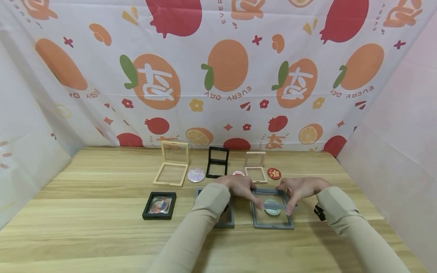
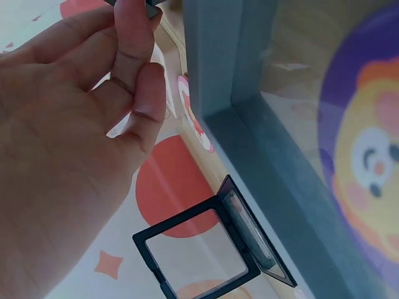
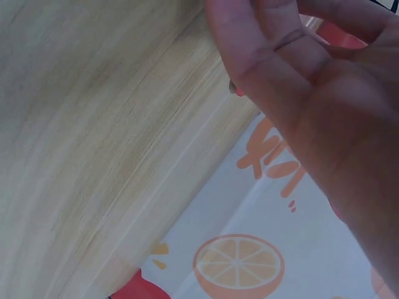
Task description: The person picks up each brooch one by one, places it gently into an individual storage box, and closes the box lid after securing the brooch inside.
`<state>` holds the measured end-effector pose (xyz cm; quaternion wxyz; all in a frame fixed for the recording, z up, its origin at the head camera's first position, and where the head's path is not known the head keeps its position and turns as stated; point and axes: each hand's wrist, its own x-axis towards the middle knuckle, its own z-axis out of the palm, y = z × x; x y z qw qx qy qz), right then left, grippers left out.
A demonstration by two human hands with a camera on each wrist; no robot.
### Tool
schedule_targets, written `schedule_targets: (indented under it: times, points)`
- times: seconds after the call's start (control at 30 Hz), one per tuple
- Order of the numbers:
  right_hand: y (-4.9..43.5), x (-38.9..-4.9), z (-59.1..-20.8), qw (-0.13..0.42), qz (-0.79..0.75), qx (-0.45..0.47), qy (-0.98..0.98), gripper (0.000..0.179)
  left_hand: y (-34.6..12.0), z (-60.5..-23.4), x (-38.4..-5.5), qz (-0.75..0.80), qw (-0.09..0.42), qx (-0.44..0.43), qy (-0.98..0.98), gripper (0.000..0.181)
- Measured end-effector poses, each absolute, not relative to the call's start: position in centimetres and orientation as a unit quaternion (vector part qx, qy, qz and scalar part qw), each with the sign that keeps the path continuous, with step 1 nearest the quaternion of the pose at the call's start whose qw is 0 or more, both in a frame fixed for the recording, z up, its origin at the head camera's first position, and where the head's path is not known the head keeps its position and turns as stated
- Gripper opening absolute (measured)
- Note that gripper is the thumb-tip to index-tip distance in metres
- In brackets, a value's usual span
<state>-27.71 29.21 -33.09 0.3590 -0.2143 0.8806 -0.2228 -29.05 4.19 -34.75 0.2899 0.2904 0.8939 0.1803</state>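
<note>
Both hands are at a grey display frame [image 1: 273,226] with a clear film window on the table's right half. A round pale green badge [image 1: 272,209] lies within it. Its hinged lid [image 1: 275,206] stands partly raised, tilted over the base. My left hand [image 1: 240,186] grips the lid's left side, thumb at its front edge. Opposite it, my right hand [image 1: 301,190] holds the lid's right side between thumb and fingers. Under my left forearm lies a second grey frame [image 1: 229,223], partly hidden; the left wrist view shows a purple badge [image 2: 330,103] with a cartoon face in it.
A dark frame [image 1: 159,217] with a badge inside lies at left. Along the back stand open frames: yellow [image 1: 170,184], black [image 1: 217,177] and beige [image 1: 256,181]. Beside them lie a pale purple badge [image 1: 196,175], a partly hidden badge [image 1: 238,173] and a red badge [image 1: 274,173].
</note>
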Motion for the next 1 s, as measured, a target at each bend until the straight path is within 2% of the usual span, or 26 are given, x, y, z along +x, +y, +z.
schedule_targets:
  times: [0.43, 1.0]
  points:
    - [28.6, -26.6, -33.6, 0.325, -0.216, -0.221, 0.894, 0.099, 4.5, -34.8, -28.1, 0.171, 0.270, 0.281, 0.905, 0.092]
    - [28.8, -25.6, -34.2, 0.274, -0.221, -0.243, 0.904, 0.103, 5.0, -34.7, -27.5, 0.136, 0.235, 0.285, 0.919, 0.084]
